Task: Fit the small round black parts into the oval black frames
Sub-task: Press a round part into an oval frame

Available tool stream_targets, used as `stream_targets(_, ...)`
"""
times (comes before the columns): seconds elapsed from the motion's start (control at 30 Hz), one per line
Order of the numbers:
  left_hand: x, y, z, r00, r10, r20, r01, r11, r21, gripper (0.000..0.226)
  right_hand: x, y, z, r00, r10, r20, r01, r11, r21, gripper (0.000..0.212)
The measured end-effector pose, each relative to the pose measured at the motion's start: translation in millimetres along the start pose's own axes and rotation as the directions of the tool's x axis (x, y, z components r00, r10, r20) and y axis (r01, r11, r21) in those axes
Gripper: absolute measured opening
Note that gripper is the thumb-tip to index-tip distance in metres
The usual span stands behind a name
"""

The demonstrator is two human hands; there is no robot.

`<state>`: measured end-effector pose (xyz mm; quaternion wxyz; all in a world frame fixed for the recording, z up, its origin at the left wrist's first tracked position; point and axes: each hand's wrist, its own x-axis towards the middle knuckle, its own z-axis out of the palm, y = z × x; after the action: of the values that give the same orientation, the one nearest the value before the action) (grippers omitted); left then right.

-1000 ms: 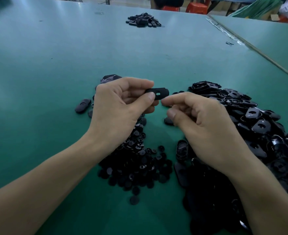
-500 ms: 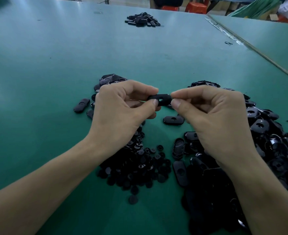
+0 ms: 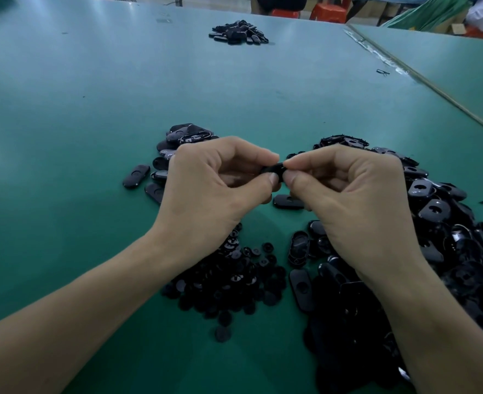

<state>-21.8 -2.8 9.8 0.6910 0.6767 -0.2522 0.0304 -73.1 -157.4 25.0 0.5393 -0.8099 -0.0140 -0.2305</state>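
Oval black frame [image 3: 274, 168] is pinched at both ends, with left hand [image 3: 214, 191] and right hand [image 3: 351, 197] clamped on it. It is held above the surface [image 3: 92, 109], toward its near edge, between the round-part pile [image 3: 228, 280] and the frame pile [image 3: 447, 237].

Dim, bluish light; wide-angle bending at edges.

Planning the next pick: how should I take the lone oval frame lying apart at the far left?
Pinch the lone oval frame across its narrow width, on its two long edges, coming from above. It lies flat on the green mat, apart from its neighbours, so there is likely room on both sides. The left hand is nearer.
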Motion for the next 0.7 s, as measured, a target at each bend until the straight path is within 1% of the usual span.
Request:
stream_targets(0.23, 0.3, -1.3, -0.8, 1.000, -0.009, -0.009, 0.010, 0.999, 0.040, 0.019, -0.7, 1.2, 0.7, 0.999, 0.038, 0.025, -0.039, 0.998, 0.041, 0.009)
stream_targets(0.3, -0.2, -1.7, -0.9, 1.000, -0.007, -0.006, 0.007, 0.999, 0.054, 0.019, -0.6, 1.5, 0.5, 0.999, 0.033, 0.029, -0.034, 0.999, 0.040, 0.011)
stream_targets(0.43, -0.6, -2.0, -1.0, 1.000, 0.026, 0.011, -0.027, 0.994, 0.105, 0.024, -0.7, 2.5, 0.4, 0.998, -0.016, 0.064, 0.018, 0.999, -0.038, 0.021)
stream_targets(0.57, -0.9, -3.4, -0.9, 0.998, 0.058, 0.019, -0.060, 0.987, 0.149, 0.027, -1.3, 4.6, 0.6, 0.997, -0.020, 0.075, 0.026, 0.997, -0.074, 0.020)
stream_targets(0.63, -0.6, -4.2, -0.9, 0.998, 0.062, 0.015, -0.064, 0.987, 0.147, 0.026, -1.8, 4.3, 2.0, 0.998, -0.019, 0.063, 0.024, 0.997, -0.072, 0.022)
stream_targets(0.7, -0.4, -5.1, -1.0, 0.999, 0.044, 0.003, -0.044, 0.993, 0.106, 0.024, -2.6, 3.2, 2.6, 0.998, -0.024, 0.066, 0.028, 0.998, -0.058, 0.022)
